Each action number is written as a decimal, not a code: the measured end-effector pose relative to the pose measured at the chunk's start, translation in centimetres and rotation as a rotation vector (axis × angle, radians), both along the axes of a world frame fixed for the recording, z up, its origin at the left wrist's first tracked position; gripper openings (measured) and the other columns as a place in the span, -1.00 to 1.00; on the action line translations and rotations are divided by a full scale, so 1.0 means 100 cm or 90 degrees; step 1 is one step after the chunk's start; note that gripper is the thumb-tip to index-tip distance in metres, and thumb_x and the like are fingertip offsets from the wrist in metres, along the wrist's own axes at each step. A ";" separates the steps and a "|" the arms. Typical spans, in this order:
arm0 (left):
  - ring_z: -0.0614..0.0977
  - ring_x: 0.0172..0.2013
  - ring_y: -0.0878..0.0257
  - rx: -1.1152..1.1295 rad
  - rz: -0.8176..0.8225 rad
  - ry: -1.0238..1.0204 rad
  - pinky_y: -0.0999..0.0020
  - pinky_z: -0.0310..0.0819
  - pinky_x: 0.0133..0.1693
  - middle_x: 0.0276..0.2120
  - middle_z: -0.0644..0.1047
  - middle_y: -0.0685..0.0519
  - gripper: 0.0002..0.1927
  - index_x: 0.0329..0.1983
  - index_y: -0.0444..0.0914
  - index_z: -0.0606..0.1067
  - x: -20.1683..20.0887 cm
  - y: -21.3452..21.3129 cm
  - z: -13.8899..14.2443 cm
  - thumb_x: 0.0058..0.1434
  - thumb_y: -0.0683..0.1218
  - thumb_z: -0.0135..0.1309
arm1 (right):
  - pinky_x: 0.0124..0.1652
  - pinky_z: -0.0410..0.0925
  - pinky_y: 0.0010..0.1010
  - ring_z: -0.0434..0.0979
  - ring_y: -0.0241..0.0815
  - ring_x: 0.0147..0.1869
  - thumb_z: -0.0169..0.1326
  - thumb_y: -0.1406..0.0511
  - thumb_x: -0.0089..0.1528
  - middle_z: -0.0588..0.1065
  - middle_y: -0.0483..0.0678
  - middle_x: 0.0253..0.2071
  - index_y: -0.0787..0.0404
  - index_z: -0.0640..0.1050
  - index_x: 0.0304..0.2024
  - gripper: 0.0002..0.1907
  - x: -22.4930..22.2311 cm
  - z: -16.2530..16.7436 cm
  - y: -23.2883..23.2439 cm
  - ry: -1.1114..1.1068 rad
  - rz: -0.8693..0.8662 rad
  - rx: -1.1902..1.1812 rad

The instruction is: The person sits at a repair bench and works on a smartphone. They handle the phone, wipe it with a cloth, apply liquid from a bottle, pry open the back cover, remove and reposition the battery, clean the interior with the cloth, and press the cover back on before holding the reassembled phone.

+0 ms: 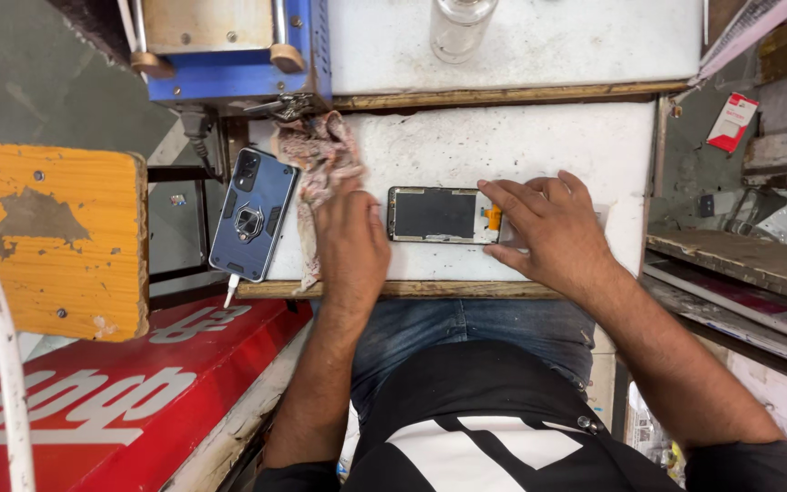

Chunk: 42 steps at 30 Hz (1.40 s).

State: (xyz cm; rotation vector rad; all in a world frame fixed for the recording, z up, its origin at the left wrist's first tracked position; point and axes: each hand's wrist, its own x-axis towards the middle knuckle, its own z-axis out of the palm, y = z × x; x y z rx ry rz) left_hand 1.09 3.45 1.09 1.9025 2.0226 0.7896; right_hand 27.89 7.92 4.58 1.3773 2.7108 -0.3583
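Right fingers: the right hand (544, 232) lies spread and flat, fingertips (489, 189) pressing on the right end of the opened phone (444, 215); it pins, it does not grip.
Left fingers: the left hand (350, 239) rests palm down, fingers loosely extended onto the rag (321, 159), just beside the phone's left end; nothing is clasped.
Phone position: centre of the frame, flat on the white worktop (539, 137), long side running left to right.
Handling: judged thin, light and stiff, with bare insides and an orange flex strip (495, 218) at the right end; likely fragile, best held by its long edges.
Count: one opened phone, one rag.
Further out: one blue cased phone (252, 217) at centre left, one clear bottle (459, 25) at top centre, one blue machine (229, 55) at upper left.
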 end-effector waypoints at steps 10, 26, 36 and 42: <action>0.70 -0.22 0.13 -0.085 0.045 -0.214 0.34 0.69 -0.23 -0.14 0.61 -0.08 -0.89 -0.11 -0.25 0.62 0.025 -0.003 0.002 0.33 -0.16 0.18 | 0.40 -0.03 0.22 0.28 -0.01 0.34 0.31 -0.09 0.05 0.42 -0.03 0.21 0.13 0.43 0.33 -0.12 0.013 -0.016 -0.001 0.085 -0.028 -0.011; 0.66 -0.33 0.15 0.046 -0.066 -0.051 0.27 0.58 -0.33 -0.36 0.59 0.03 -0.89 -0.20 -0.24 0.60 0.101 0.022 -0.008 0.28 -0.11 0.23 | 0.34 0.02 0.09 0.32 0.06 0.21 0.41 -0.13 -0.07 0.44 0.07 0.14 0.11 0.51 0.24 -0.08 0.018 -0.018 0.004 0.150 -0.061 -0.009; 0.64 -0.36 0.12 0.062 -0.061 -0.060 0.22 0.57 -0.33 -0.40 0.57 0.02 -0.90 -0.29 -0.23 0.54 0.098 0.025 -0.006 0.22 -0.13 0.23 | 0.35 0.01 0.05 0.33 0.06 0.23 0.42 -0.12 -0.09 0.44 0.04 0.15 0.09 0.52 0.23 -0.09 0.021 -0.022 0.002 0.174 -0.069 -0.007; 0.65 -0.37 0.13 0.033 -0.070 -0.029 0.22 0.56 -0.37 -0.41 0.56 0.01 -0.87 -0.30 -0.23 0.53 0.103 0.026 -0.006 0.25 -0.11 0.24 | 0.35 0.01 0.07 0.33 0.04 0.22 0.43 -0.11 -0.09 0.44 0.07 0.15 0.11 0.51 0.24 -0.08 0.019 -0.019 0.002 0.171 -0.063 -0.008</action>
